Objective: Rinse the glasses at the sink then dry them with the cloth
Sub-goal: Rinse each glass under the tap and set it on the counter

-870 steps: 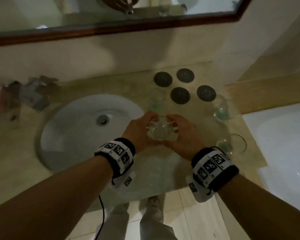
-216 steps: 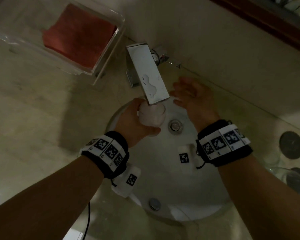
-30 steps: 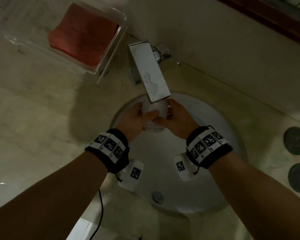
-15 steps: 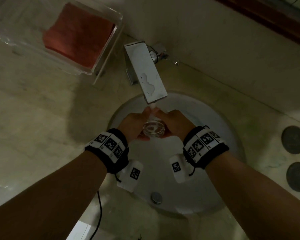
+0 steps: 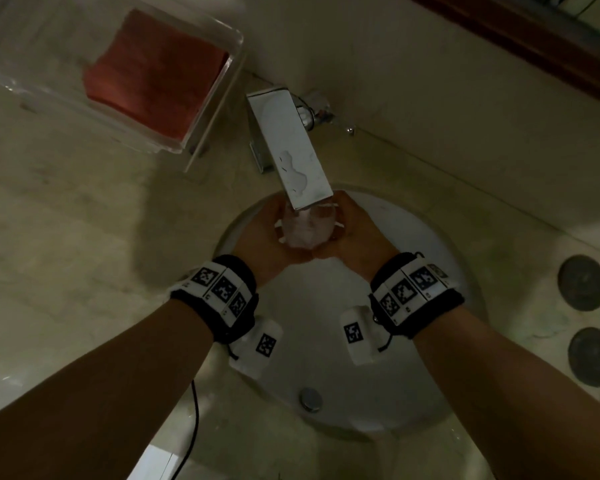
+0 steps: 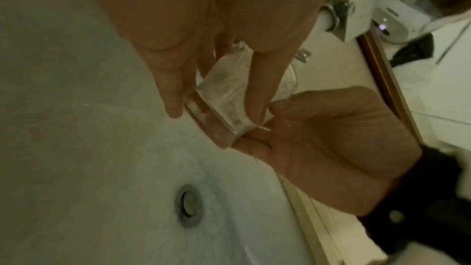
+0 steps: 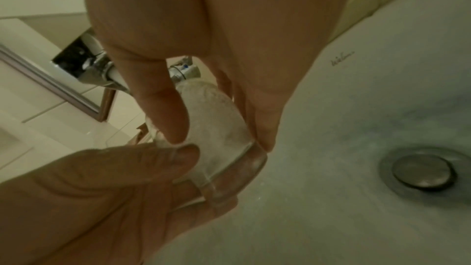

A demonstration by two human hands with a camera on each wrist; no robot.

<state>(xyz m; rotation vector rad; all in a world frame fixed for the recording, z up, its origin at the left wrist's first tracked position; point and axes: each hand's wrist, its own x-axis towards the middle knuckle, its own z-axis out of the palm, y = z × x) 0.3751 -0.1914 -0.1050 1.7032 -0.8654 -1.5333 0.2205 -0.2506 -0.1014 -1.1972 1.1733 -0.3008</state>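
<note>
A clear drinking glass (image 5: pixel 305 228) full of foaming water sits under the square chrome tap (image 5: pixel 290 150) above the white sink (image 5: pixel 413 244). My left hand (image 5: pixel 269 233) grips its left side and my right hand (image 5: pixel 352 230) grips its right side. In the left wrist view the glass (image 6: pixel 226 96) lies tilted between my fingers, its thick base toward the camera. The right wrist view shows the glass (image 7: pixel 216 128) pinched by my fingers with the other hand's thumb on it. A folded red cloth (image 5: pixel 153 71) lies in a clear tray (image 5: pixel 205 109) at the back left.
The sink drain (image 7: pixel 420 170) is below the glass and an overflow cap (image 5: pixel 310 398) sits near the front rim. Dark round coasters (image 5: pixel 582 282) lie on the counter at right. A wooden mirror frame (image 5: pixel 534 39) runs along the wall.
Both hands have lifted the glass back up under the tap's spout, and it has filled with foaming water. The arms have barely shifted otherwise.
</note>
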